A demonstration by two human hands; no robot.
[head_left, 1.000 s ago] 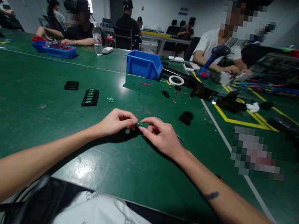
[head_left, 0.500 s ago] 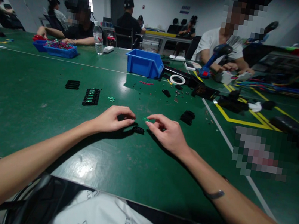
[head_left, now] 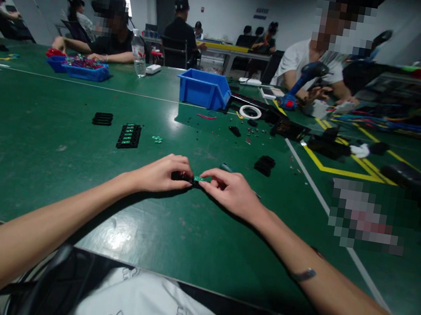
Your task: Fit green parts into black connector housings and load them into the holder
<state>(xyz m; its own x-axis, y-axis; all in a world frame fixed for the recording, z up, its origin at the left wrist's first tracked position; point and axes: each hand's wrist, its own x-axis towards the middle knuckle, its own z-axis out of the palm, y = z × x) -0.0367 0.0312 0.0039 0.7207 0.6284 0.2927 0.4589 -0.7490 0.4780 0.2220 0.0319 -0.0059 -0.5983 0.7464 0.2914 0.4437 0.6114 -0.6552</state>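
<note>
My left hand [head_left: 162, 174] rests on the green table [head_left: 35, 151] with its fingers pinched on a small black plastic holder [head_left: 181, 177]. My right hand [head_left: 229, 190] is closed in a pinch on a tiny green part [head_left: 198, 179], and its tip meets the end of the black holder. The two hands touch fingertip to fingertip at the middle of the table. A black tray with green parts set in it [head_left: 128, 135] lies further back on the left, with a few loose green parts [head_left: 156, 139] beside it.
A second black holder [head_left: 102, 118] and a black block [head_left: 264, 164] lie on the table. A blue bin [head_left: 203, 89], a roll of white tape [head_left: 250, 112] and a water bottle [head_left: 137, 55] stand at the back. Other people work at the far side.
My hands were apart half a second ago, with a black holder lying between them. Now they have come together again, the left on the holder and the right bringing the green part to it.
</note>
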